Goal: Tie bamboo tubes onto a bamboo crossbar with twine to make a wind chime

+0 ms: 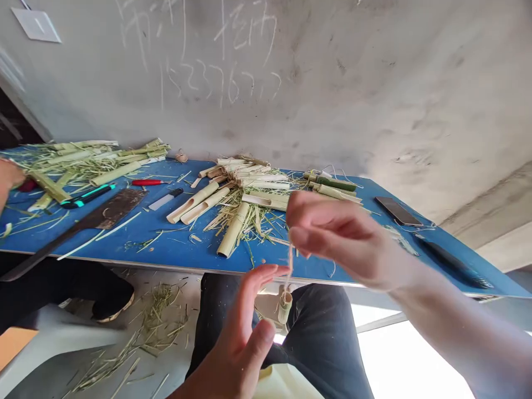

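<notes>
My right hand (336, 235) pinches the upper end of a thin twine (290, 259) above the table's front edge. From the twine hangs a short bamboo tube (285, 307), its open end up, between my knees. Just left of the twine is my left hand (253, 327), open, thumb and fingers spread; its fingertips come close to the twine, and I cannot tell whether they touch it. The nearest bamboo piece on the table is a cut tube (233, 230) pointing toward me.
On the blue table (174, 244) lie a pile of split bamboo (261, 177), a large cleaver (112, 210), a small knife (166, 198), a cutter (88, 196), a red-handled tool (149, 182), a phone (398, 211) and a dark brush-like object (453, 259). A co-worker's hand (10, 174) is at far left.
</notes>
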A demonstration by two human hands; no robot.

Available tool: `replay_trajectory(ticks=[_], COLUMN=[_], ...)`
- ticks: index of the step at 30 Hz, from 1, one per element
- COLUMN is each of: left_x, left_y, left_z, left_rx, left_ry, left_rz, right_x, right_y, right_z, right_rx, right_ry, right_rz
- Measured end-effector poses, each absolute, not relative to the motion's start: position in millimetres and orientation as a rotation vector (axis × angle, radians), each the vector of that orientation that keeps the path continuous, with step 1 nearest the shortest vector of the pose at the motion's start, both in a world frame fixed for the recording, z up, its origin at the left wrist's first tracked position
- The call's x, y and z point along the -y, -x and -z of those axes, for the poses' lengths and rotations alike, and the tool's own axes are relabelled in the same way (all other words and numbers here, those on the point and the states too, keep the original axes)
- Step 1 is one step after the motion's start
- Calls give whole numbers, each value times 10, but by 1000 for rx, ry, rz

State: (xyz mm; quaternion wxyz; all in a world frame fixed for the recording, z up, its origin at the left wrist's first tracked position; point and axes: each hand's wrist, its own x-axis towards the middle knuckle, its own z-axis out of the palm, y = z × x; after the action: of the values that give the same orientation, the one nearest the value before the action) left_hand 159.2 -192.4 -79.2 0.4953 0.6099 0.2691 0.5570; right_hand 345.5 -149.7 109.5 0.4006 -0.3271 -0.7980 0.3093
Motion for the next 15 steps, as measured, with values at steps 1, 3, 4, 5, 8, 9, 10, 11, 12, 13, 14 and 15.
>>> replay_trajectory(ticks=[1, 3, 4, 5, 8, 9, 10, 11, 12, 13, 14, 15], left_x=[1933, 1948, 1955, 1961, 1971, 1974, 1977, 1980, 1985, 1990, 1997, 2005], left_y=[-1566, -1550, -1553, -1555, -1518, -1485, -1441, -1387, -1324, -1252, -1171, -1080], left_z=[741, 692, 695, 710, 784, 801, 808, 805, 792, 770, 740, 703], left_rx=[-662, -681, -682, -679, -714, -758, -803, -829, -841, -844, -839, -840], left_ry=[-1461, -1418, -1383, -1346, -1273, -1253, -1236, -1225, -1219, -1223, -1240, -1260], left_rz=[-1301, -1258, -1285, -1336, -1483, -1496, -1494, -1491, -1495, -1509, -1531, -1563], right_x=[1499, 1456, 1402, 1320, 918, 748, 575, 407, 253, 121, 12, -70], right_y=[-3368, -3233, -3184, -3140, -2988, -2908, -2807, -2684, -2545, -2394, -2240, -2091], right_z=[-1011, -863, -803, -751, -619, -568, -509, -441, -365, -284, -202, -122], right_rx=[2073, 2146, 2176, 2204, 2275, 2324, 2393, 2475, 2544, 2577, 2594, 2593], right_ry=[810, 772, 738, 691, 673, 762, 893, 1039, 1156, 1213, 1241, 1244], right_rz=[-853, -949, -992, -1039, -1143, -1098, -981, -812, -647, -551, -491, -467])
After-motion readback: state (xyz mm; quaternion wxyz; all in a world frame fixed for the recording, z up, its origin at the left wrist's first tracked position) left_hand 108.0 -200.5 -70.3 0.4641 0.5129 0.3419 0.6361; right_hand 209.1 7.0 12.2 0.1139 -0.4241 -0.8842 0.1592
